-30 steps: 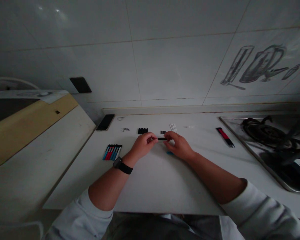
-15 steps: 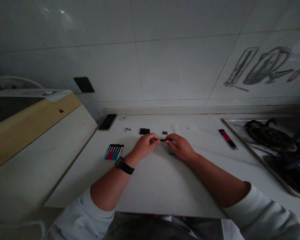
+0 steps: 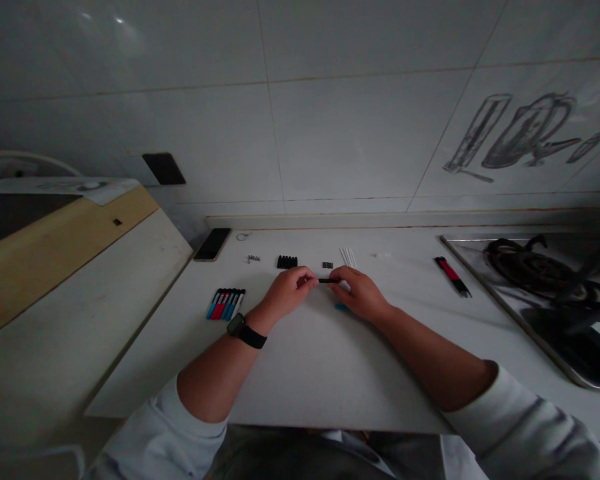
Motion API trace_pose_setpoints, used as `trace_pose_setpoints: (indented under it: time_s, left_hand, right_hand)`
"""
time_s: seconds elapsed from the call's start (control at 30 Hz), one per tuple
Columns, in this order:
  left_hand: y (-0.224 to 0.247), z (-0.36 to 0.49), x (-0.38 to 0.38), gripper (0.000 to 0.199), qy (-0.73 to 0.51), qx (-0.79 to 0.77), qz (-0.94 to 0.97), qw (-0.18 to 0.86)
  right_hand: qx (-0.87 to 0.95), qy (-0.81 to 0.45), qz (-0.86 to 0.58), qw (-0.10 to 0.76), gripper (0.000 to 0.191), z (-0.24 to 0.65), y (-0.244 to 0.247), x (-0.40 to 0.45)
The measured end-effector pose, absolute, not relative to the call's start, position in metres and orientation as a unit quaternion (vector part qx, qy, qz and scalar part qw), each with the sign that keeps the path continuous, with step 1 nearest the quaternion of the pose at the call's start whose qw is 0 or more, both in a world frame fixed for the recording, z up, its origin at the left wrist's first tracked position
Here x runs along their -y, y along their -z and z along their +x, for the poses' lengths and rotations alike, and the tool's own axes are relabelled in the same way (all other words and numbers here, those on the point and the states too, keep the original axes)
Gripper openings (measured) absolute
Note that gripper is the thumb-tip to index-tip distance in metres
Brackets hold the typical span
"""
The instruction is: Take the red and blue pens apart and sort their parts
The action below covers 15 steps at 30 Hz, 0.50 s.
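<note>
Over the middle of the counter, my left hand and my right hand meet at a short, thin black pen part. Each pinches one end between thumb and fingers, so its ends are hidden. A blue piece, probably a pen barrel, lies partly under my right palm. Just beyond my fingers are a group of small black pieces, a row of black tubes and several thin white refills. Left of my watch rests a row of blue, red and white pen barrels.
A phone, a ring and small springs lie at the back left. Tiny clear pieces are right of the refills. Red and black pens lie beside the stove. A white panelled box borders the left.
The view has shifted slightly. Slightly more of the black part shows between my fingers; both hands keep nearly the same place and grip.
</note>
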<state>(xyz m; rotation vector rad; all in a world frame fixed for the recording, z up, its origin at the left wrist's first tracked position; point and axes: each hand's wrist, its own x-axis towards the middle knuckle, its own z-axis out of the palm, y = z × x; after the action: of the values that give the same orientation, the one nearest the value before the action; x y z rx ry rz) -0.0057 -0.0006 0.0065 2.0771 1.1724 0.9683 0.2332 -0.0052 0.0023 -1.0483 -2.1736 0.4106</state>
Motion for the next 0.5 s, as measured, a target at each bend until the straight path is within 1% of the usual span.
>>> trace_pose_setpoints:
  time_s: [0.07, 0.2, 0.37, 0.5]
  left_hand:
    - [-0.008, -0.006, 0.002, 0.010, -0.360, -0.430, 0.784, 0.266]
    - [-0.015, -0.006, 0.006, 0.019, -0.342, -0.404, 0.821, 0.216]
    - [-0.019, -0.003, 0.008, 0.002, -0.300, -0.385, 0.852, 0.190]
    - [-0.013, -0.006, 0.004, 0.004, -0.318, -0.404, 0.840, 0.176]
  right_hand:
    - [0.838, -0.148, -0.403, 0.337, 0.012, 0.234, -0.004, 0.005]
    - [0.856, -0.121, -0.387, 0.320, 0.015, 0.233, -0.007, 0.007]
    - [0.878, -0.106, -0.363, 0.293, 0.015, 0.230, -0.009, 0.010]
    - [0.854, -0.085, -0.409, 0.311, 0.028, 0.234, -0.005, 0.003]
